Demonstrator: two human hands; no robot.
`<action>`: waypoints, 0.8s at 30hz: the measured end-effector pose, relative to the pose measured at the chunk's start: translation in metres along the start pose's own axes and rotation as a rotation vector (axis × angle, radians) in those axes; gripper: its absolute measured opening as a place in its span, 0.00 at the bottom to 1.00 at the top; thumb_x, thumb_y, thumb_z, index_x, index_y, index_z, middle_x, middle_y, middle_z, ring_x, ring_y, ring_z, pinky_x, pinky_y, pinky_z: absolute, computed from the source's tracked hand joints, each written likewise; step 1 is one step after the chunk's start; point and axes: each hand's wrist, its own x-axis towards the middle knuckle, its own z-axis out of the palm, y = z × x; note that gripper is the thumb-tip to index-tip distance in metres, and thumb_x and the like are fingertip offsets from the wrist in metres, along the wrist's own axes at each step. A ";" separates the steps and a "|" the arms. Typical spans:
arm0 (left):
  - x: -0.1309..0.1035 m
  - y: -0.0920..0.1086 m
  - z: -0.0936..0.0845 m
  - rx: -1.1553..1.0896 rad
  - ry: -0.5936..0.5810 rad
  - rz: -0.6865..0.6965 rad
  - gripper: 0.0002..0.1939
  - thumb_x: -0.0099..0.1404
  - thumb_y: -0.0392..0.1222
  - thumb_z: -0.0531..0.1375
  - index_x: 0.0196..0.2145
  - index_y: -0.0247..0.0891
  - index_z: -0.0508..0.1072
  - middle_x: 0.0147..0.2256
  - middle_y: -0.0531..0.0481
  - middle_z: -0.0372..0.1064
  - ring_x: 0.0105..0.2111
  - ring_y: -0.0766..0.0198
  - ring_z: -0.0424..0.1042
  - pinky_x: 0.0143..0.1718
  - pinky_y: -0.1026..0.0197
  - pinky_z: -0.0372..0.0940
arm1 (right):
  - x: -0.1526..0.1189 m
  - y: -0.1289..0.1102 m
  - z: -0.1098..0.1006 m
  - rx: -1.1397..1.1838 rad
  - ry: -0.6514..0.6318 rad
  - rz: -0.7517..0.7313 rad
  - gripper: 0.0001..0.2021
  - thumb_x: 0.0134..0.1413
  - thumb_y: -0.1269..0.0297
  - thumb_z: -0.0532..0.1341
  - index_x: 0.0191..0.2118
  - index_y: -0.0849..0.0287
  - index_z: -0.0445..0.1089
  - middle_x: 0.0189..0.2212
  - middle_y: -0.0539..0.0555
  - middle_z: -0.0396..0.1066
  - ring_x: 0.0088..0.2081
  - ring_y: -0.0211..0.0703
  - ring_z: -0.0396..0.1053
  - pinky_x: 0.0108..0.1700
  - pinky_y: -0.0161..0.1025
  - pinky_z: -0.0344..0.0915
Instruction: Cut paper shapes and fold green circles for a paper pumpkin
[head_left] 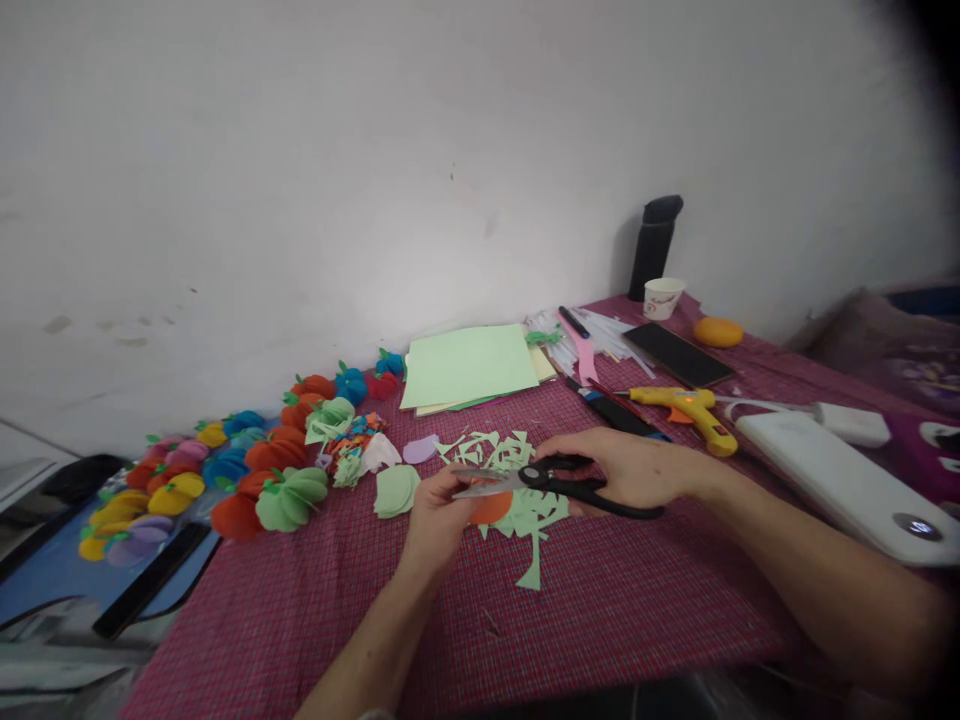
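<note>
My right hand (626,468) grips a pair of scissors (559,482) by the black handles. Their metal blades point left and stand slightly apart, reaching the fingertips of my left hand (439,515). Those left fingers are pinched together at the blades, and what they hold is too hidden to make out. Just below the blades, an orange paper disc (492,508) shows beside my left fingers. Light green paper scraps (534,515) are scattered under and around both hands. Left of my left hand sit rounded light green paper pieces (396,491) and a lilac paper piece (421,448).
Colourful paper pumpkins (277,450) crowd the left side. Green paper sheets (472,362) lie at the back. On the right are a yellow glue gun (694,408), a phone (677,354), a white power bank (847,485), a paper cup (663,298) and a black bottle (654,248).
</note>
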 end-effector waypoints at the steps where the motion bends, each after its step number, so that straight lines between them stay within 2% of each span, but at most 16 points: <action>1: 0.000 0.000 0.000 0.005 -0.008 0.009 0.09 0.47 0.29 0.59 0.26 0.37 0.76 0.28 0.52 0.71 0.29 0.68 0.68 0.33 0.66 0.61 | 0.000 0.000 0.000 -0.005 0.002 -0.003 0.23 0.43 0.63 0.60 0.49 0.59 0.62 0.36 0.53 0.68 0.33 0.39 0.64 0.34 0.34 0.60; 7: -0.001 0.006 0.002 0.055 -0.008 0.037 0.10 0.46 0.28 0.58 0.25 0.39 0.77 0.29 0.52 0.71 0.30 0.67 0.69 0.33 0.67 0.62 | -0.001 -0.002 -0.001 -0.034 0.019 -0.008 0.22 0.43 0.65 0.60 0.48 0.59 0.63 0.36 0.52 0.69 0.34 0.39 0.65 0.35 0.35 0.60; 14: -0.002 0.012 0.004 0.109 0.027 -0.005 0.08 0.44 0.30 0.59 0.24 0.36 0.76 0.27 0.50 0.73 0.28 0.64 0.70 0.33 0.63 0.64 | 0.001 0.000 0.000 -0.021 0.043 -0.001 0.22 0.42 0.68 0.59 0.48 0.59 0.63 0.39 0.54 0.69 0.36 0.40 0.65 0.38 0.35 0.61; 24: -0.002 0.014 0.003 0.164 -0.012 0.048 0.07 0.46 0.32 0.60 0.25 0.37 0.77 0.30 0.49 0.72 0.32 0.63 0.69 0.35 0.63 0.64 | 0.000 0.000 0.000 -0.013 0.034 0.001 0.23 0.43 0.67 0.59 0.49 0.58 0.64 0.37 0.53 0.70 0.34 0.41 0.66 0.36 0.36 0.61</action>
